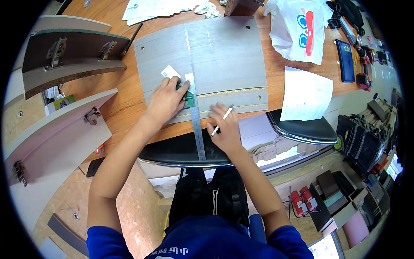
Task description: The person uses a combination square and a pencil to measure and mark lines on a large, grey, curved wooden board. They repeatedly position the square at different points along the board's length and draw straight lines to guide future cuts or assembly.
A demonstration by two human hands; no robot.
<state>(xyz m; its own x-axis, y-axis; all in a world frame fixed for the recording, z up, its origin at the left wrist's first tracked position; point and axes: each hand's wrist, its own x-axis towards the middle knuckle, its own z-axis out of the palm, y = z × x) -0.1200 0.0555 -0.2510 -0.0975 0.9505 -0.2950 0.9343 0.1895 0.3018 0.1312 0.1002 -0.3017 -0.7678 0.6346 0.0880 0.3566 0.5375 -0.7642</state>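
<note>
A grey board (233, 56) with a few round holes lies on the wooden table, and a groove showing bare chipboard crosses its near part. Across this board lies a steel try square (196, 129) with a green stock; its blade reaches past the near edge over a black seat. My left hand (166, 97) is closed on the green stock, pressing it to the board. Beside the blade, to the right, my right hand (226, 131) grips a slim white pen (222, 119), its dark tip pointing up and right. A small white label (170, 71) lies by my left fingers.
Panels with metal hinges (56, 54) stand at the left, near a black pencil (133, 39). To the right are a white plastic bag (297, 34), a paper sheet (307, 93) and a dark blue notebook (345, 60). Black stools (302, 129) sit against the near table edge.
</note>
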